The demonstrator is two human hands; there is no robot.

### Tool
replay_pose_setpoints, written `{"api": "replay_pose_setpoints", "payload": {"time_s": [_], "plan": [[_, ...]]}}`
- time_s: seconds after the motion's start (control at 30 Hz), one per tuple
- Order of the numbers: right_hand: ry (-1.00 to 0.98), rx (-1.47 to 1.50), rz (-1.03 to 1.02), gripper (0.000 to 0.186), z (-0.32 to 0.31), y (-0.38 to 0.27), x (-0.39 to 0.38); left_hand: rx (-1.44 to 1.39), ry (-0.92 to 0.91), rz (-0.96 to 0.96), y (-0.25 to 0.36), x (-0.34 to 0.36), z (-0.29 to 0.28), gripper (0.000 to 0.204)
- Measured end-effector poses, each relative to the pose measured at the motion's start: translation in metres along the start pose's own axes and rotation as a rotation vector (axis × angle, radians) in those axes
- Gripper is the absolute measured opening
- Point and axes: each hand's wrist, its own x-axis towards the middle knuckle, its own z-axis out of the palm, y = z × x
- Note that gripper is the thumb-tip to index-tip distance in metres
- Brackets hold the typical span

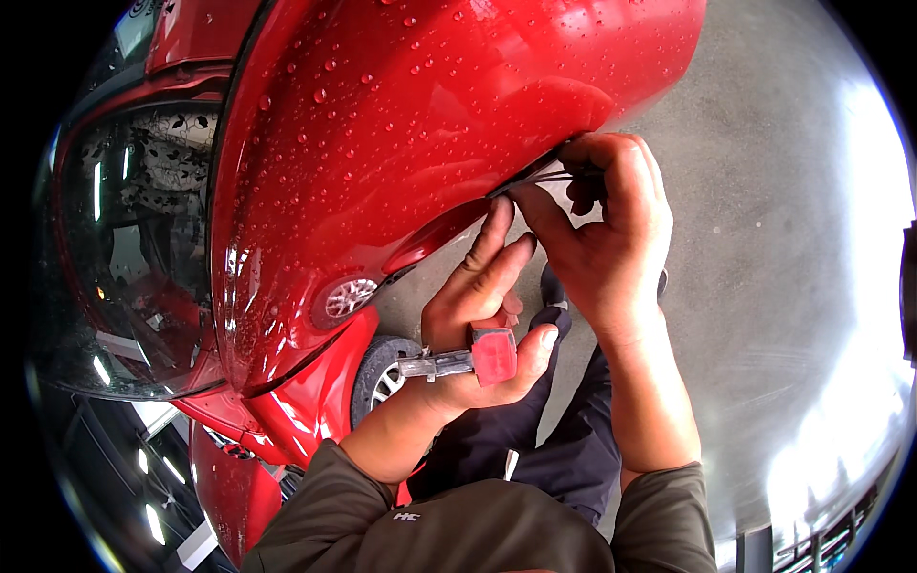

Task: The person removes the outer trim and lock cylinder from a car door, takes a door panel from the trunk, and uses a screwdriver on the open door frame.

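Water drops dot a red car panel (439,86), which has a narrow dark strip (499,191) along its lower edge. My right hand (607,234) is at that edge, with thumb and fingers closed on thin black strips (552,177). Just below it, the fingertips of my left hand (482,286) reach up to the dark strip. The same hand holds a small tool between thumb and palm, made of a red block (495,355) on a worn silver-grey bar (435,364). The far ends of the black strips are hidden behind my right fingers.
At the left are a dark car window (134,248) and more red body panels (296,420). A wheel (382,377) shows below the panel. My legs and shoes stand on the grey concrete floor (726,286), which carries bright reflections at the right.
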Motion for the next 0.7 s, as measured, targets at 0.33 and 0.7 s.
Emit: {"api": "replay_pose_setpoints", "payload": {"time_s": [0.33, 0.7], "plan": [[-0.032, -0.106, -0.017, 0.035, -0.002, -0.007, 0.004, 0.036, -0.027, -0.019, 0.007, 0.006, -0.002, 0.073], [-0.128, -0.213, -0.029, 0.033, -0.008, -0.014, 0.010, 0.090, 0.010, -0.018, 0.011, 0.009, 0.002, 0.070]]}}
